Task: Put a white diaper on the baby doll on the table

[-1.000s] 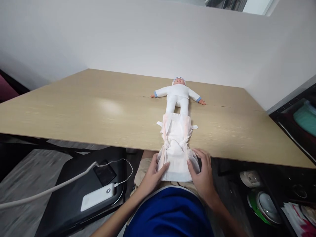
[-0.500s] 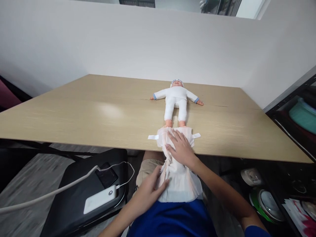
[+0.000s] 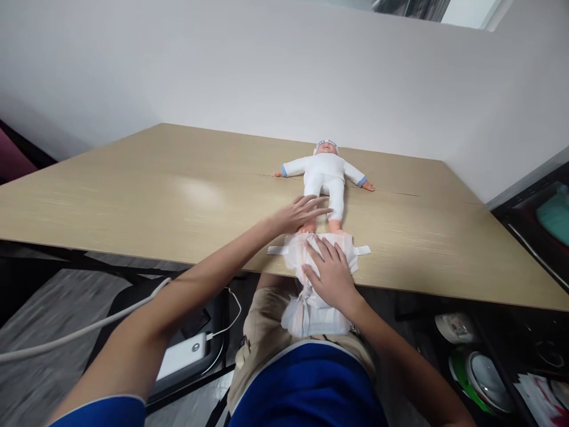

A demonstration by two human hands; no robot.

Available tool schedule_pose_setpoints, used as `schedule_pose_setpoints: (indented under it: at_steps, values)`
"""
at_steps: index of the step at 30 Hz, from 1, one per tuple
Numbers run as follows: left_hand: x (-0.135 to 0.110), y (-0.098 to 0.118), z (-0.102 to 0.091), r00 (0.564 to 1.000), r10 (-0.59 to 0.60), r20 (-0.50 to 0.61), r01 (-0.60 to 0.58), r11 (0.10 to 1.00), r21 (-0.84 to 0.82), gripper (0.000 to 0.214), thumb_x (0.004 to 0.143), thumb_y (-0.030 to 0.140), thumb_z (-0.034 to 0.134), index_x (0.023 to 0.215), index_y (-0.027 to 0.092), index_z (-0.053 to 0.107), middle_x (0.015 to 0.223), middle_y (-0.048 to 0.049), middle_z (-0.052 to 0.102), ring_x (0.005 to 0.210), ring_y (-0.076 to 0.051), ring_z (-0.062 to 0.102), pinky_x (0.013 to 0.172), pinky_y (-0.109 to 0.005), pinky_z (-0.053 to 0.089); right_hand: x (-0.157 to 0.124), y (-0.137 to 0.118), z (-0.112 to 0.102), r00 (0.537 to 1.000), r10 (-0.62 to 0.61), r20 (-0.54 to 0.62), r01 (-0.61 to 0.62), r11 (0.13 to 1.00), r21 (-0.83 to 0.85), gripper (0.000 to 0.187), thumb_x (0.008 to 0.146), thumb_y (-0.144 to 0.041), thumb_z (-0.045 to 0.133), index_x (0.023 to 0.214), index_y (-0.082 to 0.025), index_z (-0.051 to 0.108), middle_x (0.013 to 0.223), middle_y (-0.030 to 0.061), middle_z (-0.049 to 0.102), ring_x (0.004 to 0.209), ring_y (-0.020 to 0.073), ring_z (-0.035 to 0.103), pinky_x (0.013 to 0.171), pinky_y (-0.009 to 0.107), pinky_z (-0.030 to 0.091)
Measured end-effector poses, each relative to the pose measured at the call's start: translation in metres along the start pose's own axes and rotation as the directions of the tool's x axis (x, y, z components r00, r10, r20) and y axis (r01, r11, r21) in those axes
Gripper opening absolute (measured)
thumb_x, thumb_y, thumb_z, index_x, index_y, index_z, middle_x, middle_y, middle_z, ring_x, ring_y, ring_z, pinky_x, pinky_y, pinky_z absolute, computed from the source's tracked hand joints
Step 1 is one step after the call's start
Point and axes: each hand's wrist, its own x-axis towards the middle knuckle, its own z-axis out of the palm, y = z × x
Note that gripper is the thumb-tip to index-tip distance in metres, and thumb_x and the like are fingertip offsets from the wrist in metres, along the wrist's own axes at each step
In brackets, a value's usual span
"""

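Observation:
A white diaper point(image 3: 317, 317) lies unfolded at the table's front edge, its lower half hanging over my lap and its two side tabs spread outward. My right hand point(image 3: 331, 270) rests flat on the diaper's upper part, fingers spread. Beyond it a baby doll point(image 3: 326, 169) in a white outfit with blue cuffs lies on its back, arms out, feet towards me. My left hand point(image 3: 302, 213) is over the doll's lower legs, fingers stretched and apart, holding nothing. It partly hides one leg; whether it touches the doll I cannot tell.
The wooden table point(image 3: 178, 196) meets a white wall at the back. At the lower left, a white power bank point(image 3: 182, 357) with a cable sits on a black chair. Dark shelves point(image 3: 533, 344) holding several items stand on the right.
My left hand has left the diaper's lower left side and reached forward to the doll's legs. The diaper's lower end has dropped. My right hand stays on the diaper; the view has shifted slightly.

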Motion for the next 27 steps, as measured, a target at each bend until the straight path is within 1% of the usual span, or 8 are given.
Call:
schedule_pose_setpoints:
  at_steps: [4,8,11,13,17,20,24,27]
  values:
    - [0.027,-0.010,0.007,0.973,0.226,0.043,-0.224,0.973,-0.061,0.102,0.070,0.001,0.070,0.164,0.036,0.054,0.184,-0.0054,0.035,0.168,-0.040,0.033,0.134,-0.051,0.025,-0.002,-0.001,0.002,1.000,-0.002,-0.010,0.002,1.000,0.004,0.062,0.116,-0.047,0.045,0.173,-0.023,0.044,0.181,0.0115,0.039,0.169,0.0330,0.031,0.138,0.059,0.023]
    - [0.035,-0.011,0.001,0.964,0.264,0.038,-0.257,0.957,-0.134,0.090,0.066,0.001,0.073,0.150,0.032,0.066,0.180,-0.0040,0.045,0.164,-0.039,0.042,0.133,-0.049,0.031,-0.004,-0.002,0.000,1.000,-0.012,-0.023,0.013,0.999,0.041,0.063,0.115,-0.046,0.047,0.174,-0.025,0.042,0.182,0.0103,0.038,0.170,0.0322,0.031,0.139,0.060,0.023]
    - [0.041,-0.011,-0.002,0.961,0.272,0.057,-0.267,0.960,-0.085,0.060,0.082,0.009,0.070,0.139,0.030,0.072,0.173,-0.0060,0.054,0.155,-0.037,0.050,0.128,-0.049,0.033,-0.005,-0.004,-0.004,1.000,-0.007,-0.009,0.007,0.998,0.067,0.061,0.115,-0.045,0.046,0.174,-0.026,0.043,0.184,0.0078,0.035,0.170,0.0312,0.031,0.138,0.059,0.024]
    - [0.046,-0.010,-0.001,0.955,0.296,0.005,-0.295,0.952,-0.088,0.038,0.097,0.015,0.062,0.131,0.030,0.075,0.163,-0.0067,0.065,0.147,-0.034,0.057,0.123,-0.048,0.036,-0.005,-0.005,-0.007,1.000,-0.005,0.010,0.004,0.997,0.073,0.061,0.116,-0.045,0.045,0.174,-0.026,0.043,0.185,0.0062,0.032,0.170,0.0304,0.030,0.139,0.058,0.024]
    - [0.057,-0.009,-0.001,0.936,0.330,-0.127,-0.348,0.921,-0.174,0.026,0.107,0.025,0.056,0.122,0.031,0.077,0.144,-0.0070,0.077,0.131,-0.031,0.064,0.111,-0.044,0.042,-0.001,-0.005,-0.010,0.999,-0.004,0.035,0.001,0.997,0.074,0.064,0.117,-0.045,0.044,0.177,-0.026,0.036,0.186,0.0047,0.029,0.172,0.0293,0.026,0.140,0.056,0.022]
    - [0.065,-0.012,-0.015,0.936,0.317,-0.155,-0.347,0.904,-0.250,0.025,0.106,0.033,0.059,0.123,0.029,0.077,0.139,-0.0076,0.079,0.124,-0.031,0.064,0.109,-0.045,0.044,0.004,0.000,-0.011,0.997,-0.017,0.074,0.012,0.997,0.074,0.068,0.116,-0.046,0.046,0.179,-0.028,0.030,0.187,0.0046,0.025,0.173,0.0298,0.023,0.141,0.057,0.021]
    - [0.080,-0.022,-0.052,0.949,0.269,-0.166,-0.313,0.875,-0.370,0.030,0.105,0.032,0.054,0.125,0.025,0.076,0.126,-0.0073,0.080,0.119,-0.030,0.063,0.111,-0.046,0.046,0.016,0.007,-0.016,0.989,-0.051,0.139,0.038,0.995,0.094,0.069,0.116,-0.047,0.049,0.179,-0.028,0.031,0.188,0.0040,0.021,0.174,0.0308,0.022,0.142,0.060,0.020]
    - [0.089,-0.031,-0.069,0.971,0.162,-0.179,-0.228,0.857,-0.462,0.031,0.103,0.034,0.058,0.125,0.024,0.077,0.121,-0.0063,0.080,0.120,-0.030,0.066,0.114,-0.049,0.048,0.031,0.011,-0.019,0.984,-0.065,0.166,0.045,0.992,0.118,0.066,0.116,-0.044,0.049,0.178,-0.029,0.032,0.187,0.0036,0.022,0.173,0.0297,0.024,0.142,0.058,0.022]
